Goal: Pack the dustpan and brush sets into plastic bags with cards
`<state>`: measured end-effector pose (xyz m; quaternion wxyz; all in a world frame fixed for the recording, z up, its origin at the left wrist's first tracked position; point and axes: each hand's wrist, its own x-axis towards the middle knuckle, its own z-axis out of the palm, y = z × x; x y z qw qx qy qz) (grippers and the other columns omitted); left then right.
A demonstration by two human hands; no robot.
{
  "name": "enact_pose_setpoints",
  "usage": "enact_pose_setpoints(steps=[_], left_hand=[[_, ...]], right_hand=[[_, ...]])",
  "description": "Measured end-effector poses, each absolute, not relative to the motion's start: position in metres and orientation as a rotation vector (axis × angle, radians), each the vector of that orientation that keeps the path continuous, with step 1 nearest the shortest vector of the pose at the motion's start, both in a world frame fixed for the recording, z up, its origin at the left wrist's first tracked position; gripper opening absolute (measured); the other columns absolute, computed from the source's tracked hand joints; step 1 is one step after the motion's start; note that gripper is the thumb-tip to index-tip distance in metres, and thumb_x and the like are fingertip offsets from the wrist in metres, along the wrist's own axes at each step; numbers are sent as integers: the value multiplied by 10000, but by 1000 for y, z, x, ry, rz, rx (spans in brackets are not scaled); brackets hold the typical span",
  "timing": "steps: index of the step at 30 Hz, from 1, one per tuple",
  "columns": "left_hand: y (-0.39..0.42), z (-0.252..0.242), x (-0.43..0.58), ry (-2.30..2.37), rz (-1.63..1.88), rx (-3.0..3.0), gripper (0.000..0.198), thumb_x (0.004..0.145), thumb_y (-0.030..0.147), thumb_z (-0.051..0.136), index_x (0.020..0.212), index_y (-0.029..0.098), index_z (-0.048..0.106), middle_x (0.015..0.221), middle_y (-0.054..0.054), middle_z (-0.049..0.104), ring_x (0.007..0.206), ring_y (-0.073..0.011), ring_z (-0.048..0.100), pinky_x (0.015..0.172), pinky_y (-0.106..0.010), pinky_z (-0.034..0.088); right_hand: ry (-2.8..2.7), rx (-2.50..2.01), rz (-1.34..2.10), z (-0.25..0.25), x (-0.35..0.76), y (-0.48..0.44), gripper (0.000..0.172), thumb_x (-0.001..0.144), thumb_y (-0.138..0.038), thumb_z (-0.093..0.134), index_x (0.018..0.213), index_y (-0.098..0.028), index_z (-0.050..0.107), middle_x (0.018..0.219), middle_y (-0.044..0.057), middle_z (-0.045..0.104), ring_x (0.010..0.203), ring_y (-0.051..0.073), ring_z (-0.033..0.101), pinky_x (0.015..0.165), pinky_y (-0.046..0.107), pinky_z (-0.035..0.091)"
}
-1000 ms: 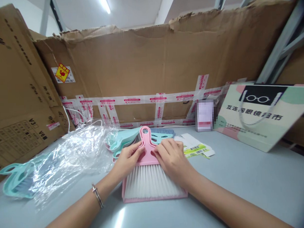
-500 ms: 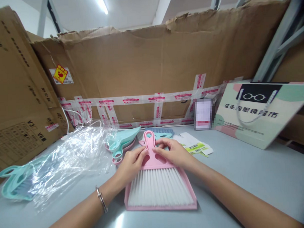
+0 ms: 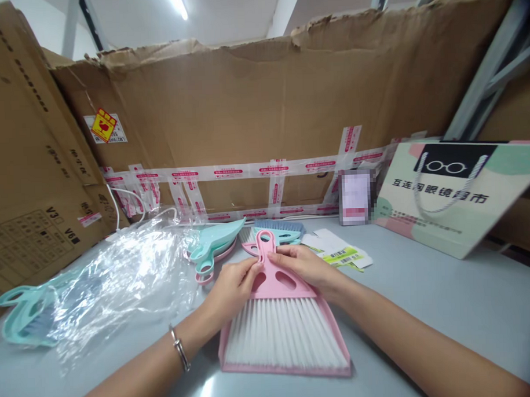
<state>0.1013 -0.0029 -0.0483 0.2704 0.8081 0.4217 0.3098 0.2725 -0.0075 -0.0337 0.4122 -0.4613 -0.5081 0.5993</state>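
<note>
A pink hand brush (image 3: 287,331) with white bristles lies in a pink dustpan (image 3: 346,349), bristles toward me and handles away. My left hand (image 3: 237,280) pinches the left side of the brush and dustpan near the handle. From the right, my right hand (image 3: 304,265) grips the same handle, thumb on top. Most of the dustpan is hidden under the brush. Just behind the hands lie a teal brush (image 3: 288,236) and a blue-bristled brush (image 3: 278,224). To their left is a stack of teal and pink dustpans (image 3: 216,239).
Crumpled clear plastic bags (image 3: 137,278) cover the left of the table, with a teal dustpan and brush set (image 3: 28,317) there. White and green cards (image 3: 343,253), a blurred phone-like object (image 3: 355,196) and a paper bag (image 3: 451,198) stand or lie right. A large carton (image 3: 244,106) walls the back.
The brush and dustpan have shifted slightly right and toward me, turning a little. Both hands have moved with them and keep their hold.
</note>
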Motion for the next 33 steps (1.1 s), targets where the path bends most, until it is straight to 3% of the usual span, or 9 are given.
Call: enact_pose_setpoints(steps=[8,13,18,22,25,29,33], left_hand=[[-5,-50,103,1165,817,2175,346,884,335,356,618,172,506,536,28,432,518,-111,353,521,-248,249],[-4,-50,104,1149,829,2129,350,874,351,368,596,168,479,538,36,416,531,-104,342,529,-242,255],[-1,-47,102,1091,822,1991,332,854,374,392,610,163,471,568,43,394,555,-96,340,530,-226,264],[4,-42,96,1148,807,1924,298,817,381,442,639,153,516,583,41,382,561,-96,330,528,-226,254],[6,-40,93,1150,806,1885,317,812,407,441,639,153,518,587,41,367,558,-95,320,518,-227,243],[6,-41,92,1141,801,1869,319,801,417,457,630,155,516,590,40,375,561,-95,322,521,-227,247],[7,-42,93,1143,790,1827,304,785,413,480,635,154,534,583,38,404,559,-96,345,530,-228,271]], right_hand=[[-1328,-1280,1376,-44,275,-1,353,537,-454,753,630,-128,656,567,-5,594,548,112,511,550,245,377],[-1385,-1265,1385,-47,273,0,385,574,-489,717,691,-124,678,612,12,622,566,122,530,557,249,394],[-1580,-1234,1258,-35,283,2,405,657,-520,632,825,-156,686,754,37,675,714,171,598,642,271,437],[-1583,-1441,875,-17,335,8,414,719,-515,534,951,-181,610,831,56,672,819,195,605,754,312,436],[-1891,-1675,713,-16,378,12,398,648,-452,606,956,-201,590,929,62,631,886,219,575,775,317,430],[-2253,-1925,679,-37,400,24,545,534,-377,689,1046,-237,565,1049,66,541,984,255,529,815,326,422],[-2281,-2051,526,-50,403,36,503,570,-446,659,993,-209,528,1055,89,519,989,271,507,791,337,404]])
